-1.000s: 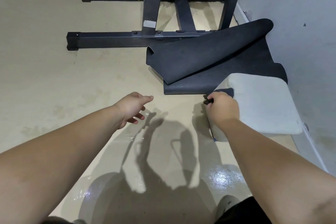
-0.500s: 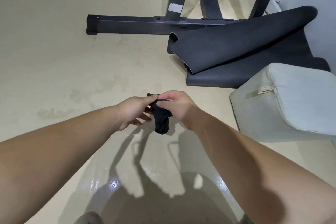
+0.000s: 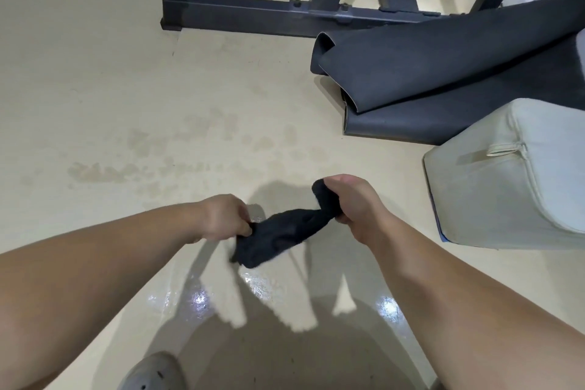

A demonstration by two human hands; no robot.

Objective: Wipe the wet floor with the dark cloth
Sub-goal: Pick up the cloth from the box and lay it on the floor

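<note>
A dark rolled mat lies between a metal frame and a pale cushion.

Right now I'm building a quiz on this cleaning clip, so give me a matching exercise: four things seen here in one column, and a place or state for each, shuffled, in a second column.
Things
1. dark cloth
2. rolled mat
3. pale cushion
4. metal frame

Places or states
A. standing on the floor at the top of the view
B. stretched between the left hand and the right hand
C. at the right edge, light-coloured, with a small strap
D. partly curled, lying against the frame's base

Pairs: 1-B, 2-D, 3-C, 4-A
</note>
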